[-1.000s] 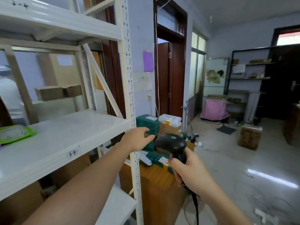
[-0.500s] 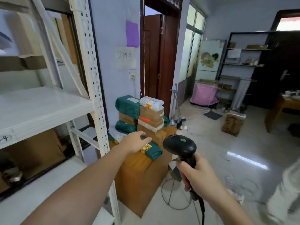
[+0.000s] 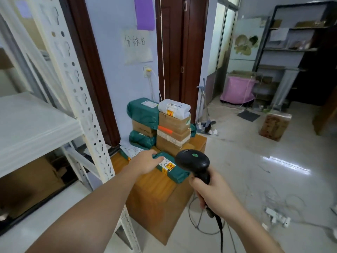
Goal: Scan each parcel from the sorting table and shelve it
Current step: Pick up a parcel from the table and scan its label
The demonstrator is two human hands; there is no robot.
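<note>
On the near corner of the wooden bench (image 3: 155, 196) lies the next one up, a flat green parcel (image 3: 175, 170) with its white label facing up. The left hand (image 3: 145, 162) is reaching down onto its near end, fingers relaxed and resting on the wrap, not really curled around anything that I can see. The right hand (image 3: 213, 194) is clenched around the handle of the black scanner (image 3: 193, 162), whose head hangs just over the parcel's right end.

So I'd call this the pick-and-scan step: the parcel isn't lifted yet. Next move probably needs the label turned toward the scanner window, then a carry over to the white shelf (image 3: 32, 128) on the left.

Behind it there's a stack of parcels (image 3: 160, 123), green bags and brown boxes with 1 white bag on top.

Hard to make out: the label's barcode is too small to read, the scanner's window faces away, its cable runs out of frame at the bottom, and the left fingertips partly blend into the wrap
</note>
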